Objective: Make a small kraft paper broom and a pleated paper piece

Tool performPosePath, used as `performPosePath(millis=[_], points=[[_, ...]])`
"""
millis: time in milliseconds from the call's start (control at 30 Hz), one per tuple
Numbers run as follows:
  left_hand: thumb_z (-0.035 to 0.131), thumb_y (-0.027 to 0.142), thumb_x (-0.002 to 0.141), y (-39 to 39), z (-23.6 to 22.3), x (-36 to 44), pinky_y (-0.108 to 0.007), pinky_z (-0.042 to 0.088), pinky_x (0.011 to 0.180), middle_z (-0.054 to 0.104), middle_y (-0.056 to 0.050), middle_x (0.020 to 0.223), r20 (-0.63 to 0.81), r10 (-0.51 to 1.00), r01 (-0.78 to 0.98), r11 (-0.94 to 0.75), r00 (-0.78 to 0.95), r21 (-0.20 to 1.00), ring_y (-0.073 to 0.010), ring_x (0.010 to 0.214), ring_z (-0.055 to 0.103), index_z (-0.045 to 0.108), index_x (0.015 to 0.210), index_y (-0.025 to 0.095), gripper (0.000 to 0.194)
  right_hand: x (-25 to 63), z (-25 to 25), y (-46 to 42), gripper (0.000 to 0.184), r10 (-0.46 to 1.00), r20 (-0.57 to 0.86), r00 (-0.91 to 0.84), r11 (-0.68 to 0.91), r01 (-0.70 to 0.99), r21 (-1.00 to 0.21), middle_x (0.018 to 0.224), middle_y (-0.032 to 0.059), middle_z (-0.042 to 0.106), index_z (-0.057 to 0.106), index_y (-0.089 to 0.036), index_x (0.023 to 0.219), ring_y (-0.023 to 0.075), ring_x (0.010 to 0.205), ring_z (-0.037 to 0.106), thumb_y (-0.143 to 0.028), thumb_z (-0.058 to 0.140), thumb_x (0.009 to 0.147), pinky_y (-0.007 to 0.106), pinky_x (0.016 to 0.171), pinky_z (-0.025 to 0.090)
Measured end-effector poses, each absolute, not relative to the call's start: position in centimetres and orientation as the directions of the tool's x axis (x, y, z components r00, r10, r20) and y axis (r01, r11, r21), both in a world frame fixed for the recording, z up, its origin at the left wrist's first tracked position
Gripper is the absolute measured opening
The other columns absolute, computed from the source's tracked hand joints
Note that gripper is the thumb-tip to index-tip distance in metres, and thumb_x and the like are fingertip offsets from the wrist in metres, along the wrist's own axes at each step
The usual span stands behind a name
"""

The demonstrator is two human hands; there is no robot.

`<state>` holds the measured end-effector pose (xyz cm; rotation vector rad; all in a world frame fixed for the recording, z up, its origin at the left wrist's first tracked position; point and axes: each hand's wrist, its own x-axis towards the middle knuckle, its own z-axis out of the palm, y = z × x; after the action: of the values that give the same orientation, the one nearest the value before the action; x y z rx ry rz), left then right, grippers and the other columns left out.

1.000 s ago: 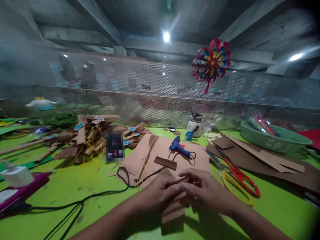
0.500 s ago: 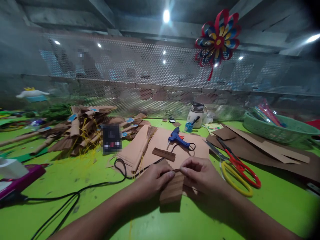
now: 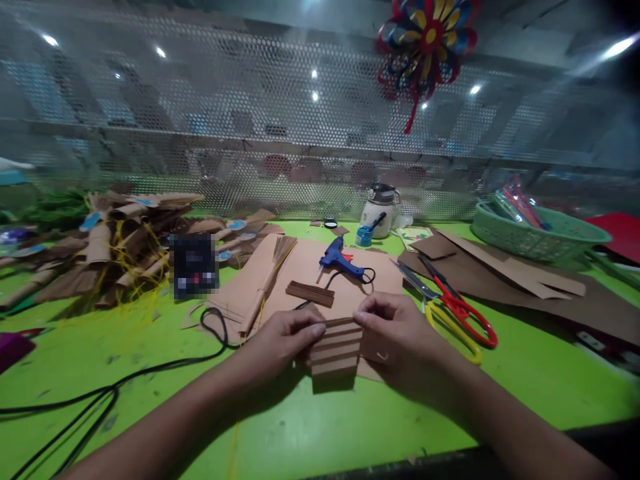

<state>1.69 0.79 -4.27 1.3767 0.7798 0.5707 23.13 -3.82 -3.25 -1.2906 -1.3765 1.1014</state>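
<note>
Between my hands is a brown paper strip (image 3: 336,353) folded in accordion pleats, its near end hanging toward me above the green table. My left hand (image 3: 290,340) pinches its left edge, thumb on top. On the opposite edge, my right hand (image 3: 393,327) grips the paper between thumb and fingers. Just beyond lies a second pleated brown strip (image 3: 310,293), pressed flat, on light brown paper sheets (image 3: 300,257). A blue glue gun (image 3: 343,260) with a red trigger rests behind it. To the left of these is a paper bundle with a fanned end (image 3: 267,283).
Yellow-handled scissors (image 3: 453,333) and red-handled scissors (image 3: 465,310) lie to the right, beside dark brown paper (image 3: 500,287) and a green basket (image 3: 540,237). A black cable (image 3: 165,365) crosses the left side. Paper bundles (image 3: 120,247) pile up far left; a bottle (image 3: 380,213) stands behind.
My hands have moved apart along a fold, and the pleats now show spread between them. The view has tilted downward and shifted, so the table's near edge appears.
</note>
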Motion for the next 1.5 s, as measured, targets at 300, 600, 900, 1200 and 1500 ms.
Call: performPosePath(millis=[300, 600, 900, 1200, 1500], points=[[0.064, 0.042, 0.078, 1.6, -4.8, 1.6, -0.022, 0.036, 0.046, 0.052, 0.001, 0.056, -0.110, 0.790, 0.152, 0.022, 0.603, 0.988, -0.0091, 0.045, 0.047, 0.062, 0.072, 0.012, 0.030, 23.3, -3.9, -3.7, 0.023, 0.999, 0.032, 0.012, 0.031, 0.107, -0.994, 0.053, -0.0036, 0.052, 0.060, -0.015, 0.070, 0.0080, 0.048, 0.043, -0.035, 0.069, 0.075, 0.021, 0.047, 0.033], [0.060, 0.047, 0.079, 1.6, -4.0, 1.5, -0.021, 0.035, 0.043, 0.052, 0.000, 0.055, -0.128, 0.870, 0.078, 0.102, 0.476, 0.992, -0.0091, 0.046, 0.047, 0.058, 0.070, 0.014, 0.034, 23.6, -3.5, -3.6, 0.026, 0.999, 0.035, 0.031, 0.032, 0.108, -0.994, 0.055, -0.0035, 0.053, 0.061, -0.015, 0.073, 0.0082, 0.049, 0.045, -0.040, 0.068, 0.074, 0.021, 0.047, 0.034], [0.064, 0.041, 0.076, 2.5, -5.5, 1.5, -0.021, 0.038, 0.049, 0.053, 0.000, 0.056, -0.022, 0.942, 0.044, 0.008, 0.334, 0.999, -0.0106, 0.052, 0.049, 0.061, 0.077, 0.015, 0.026, 29.9, -0.2, -3.2, 0.022, 0.982, 0.181, -0.060, 0.183, 0.551, -0.814, 0.074, 0.0034, 0.062, 0.067, -0.014, 0.074, 0.0164, 0.073, 0.055, -0.036, 0.063, 0.077, 0.028, 0.068, 0.041], [0.058, 0.029, 0.079, 1.5, -4.2, 1.4, -0.028, 0.042, 0.069, 0.065, -0.005, 0.073, 0.305, 0.772, 0.285, -0.524, 0.558, 0.803, -0.0188, 0.072, 0.056, 0.073, 0.075, 0.022, 0.017, 33.0, 0.5, -2.4, 0.028, 0.974, 0.208, 0.085, 0.112, 0.619, -0.777, 0.066, 0.0019, 0.060, 0.066, -0.015, 0.067, 0.0153, 0.064, 0.052, -0.042, 0.067, 0.070, 0.028, 0.062, 0.039], [0.059, 0.025, 0.073, 2.1, -4.0, 1.1, -0.024, 0.032, 0.049, 0.057, -0.001, 0.056, 0.253, 0.930, 0.316, -0.332, 0.266, 0.889, -0.0142, 0.052, 0.046, 0.071, 0.082, 0.019, 0.016, 33.4, -0.8, -0.5, 0.020, 0.960, 0.280, -0.026, 0.174, 0.837, -0.519, 0.072, 0.0073, 0.065, 0.074, -0.015, 0.073, 0.0195, 0.071, 0.057, -0.030, 0.061, 0.073, 0.032, 0.068, 0.043]])
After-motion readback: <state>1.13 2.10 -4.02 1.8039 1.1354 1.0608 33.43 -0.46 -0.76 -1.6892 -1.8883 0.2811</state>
